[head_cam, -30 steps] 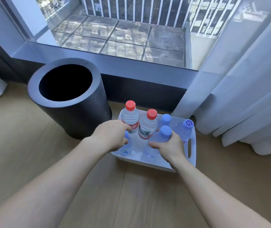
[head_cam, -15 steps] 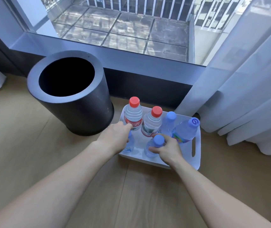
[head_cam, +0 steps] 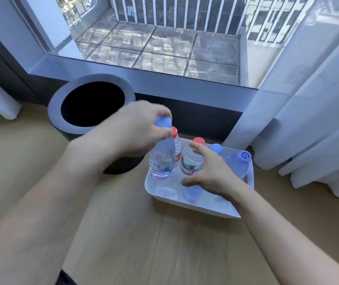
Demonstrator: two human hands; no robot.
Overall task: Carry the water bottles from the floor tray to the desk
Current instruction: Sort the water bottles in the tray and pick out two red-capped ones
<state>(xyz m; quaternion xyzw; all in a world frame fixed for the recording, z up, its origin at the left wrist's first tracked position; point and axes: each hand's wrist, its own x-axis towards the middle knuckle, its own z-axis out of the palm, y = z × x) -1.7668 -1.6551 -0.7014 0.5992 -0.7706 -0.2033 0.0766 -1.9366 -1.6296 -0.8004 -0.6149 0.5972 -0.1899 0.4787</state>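
Gripping a blue-capped bottle [head_cam: 162, 161] by the neck, the person's left hand [head_cam: 135, 128] holds it upright over the near left corner of the white tray [head_cam: 205, 205]. The right hand [head_cam: 211, 172], fingers spread, hovers over another bottle [head_cam: 191, 193] at the tray's near edge. More bottles [head_cam: 192, 160] stand along its far edge.

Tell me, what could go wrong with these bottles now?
The left hand holds the lifted bottle only by its cap, so it might slip and drop into the tray. The right hand reaches in with spread fingers right beside a red-capped bottle and might knock it over. The leaning bottle at the right end might tip if bumped.
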